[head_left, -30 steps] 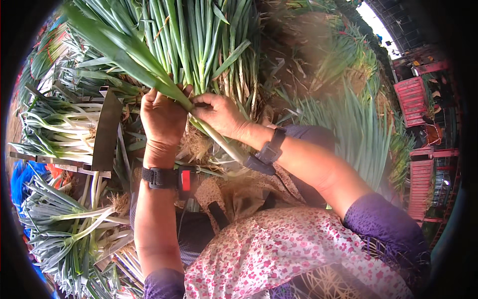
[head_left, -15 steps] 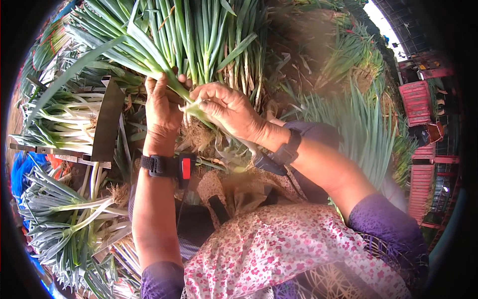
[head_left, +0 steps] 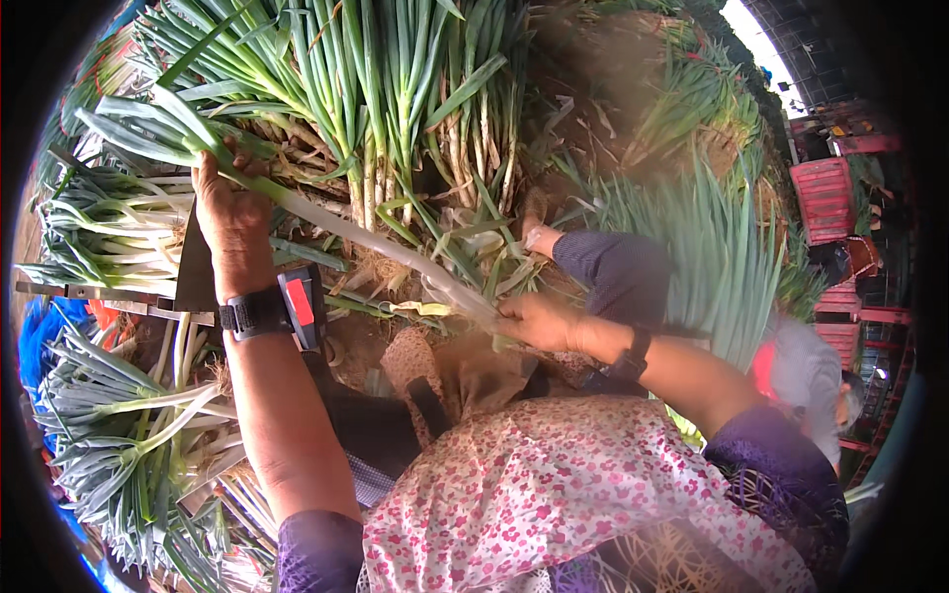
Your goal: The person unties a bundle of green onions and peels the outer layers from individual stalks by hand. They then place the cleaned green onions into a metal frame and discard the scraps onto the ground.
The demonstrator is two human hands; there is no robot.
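One leek (head_left: 368, 240), left grip (head_left: 234, 210) around it, red patch (head_left: 299, 301) on wrist device (head_left: 317, 295)

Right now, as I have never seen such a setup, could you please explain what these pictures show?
No machine here: these are a person's two bare hands, seen from a wide camera worn on the head, looking down. The left hand grips one long green onion near its leaves; the right hand is at its pale lower end, where blur hides the exact grip. Ahead, a bunch of onions rests on the brown ground, and more onions lie at the left beside a metal plate.
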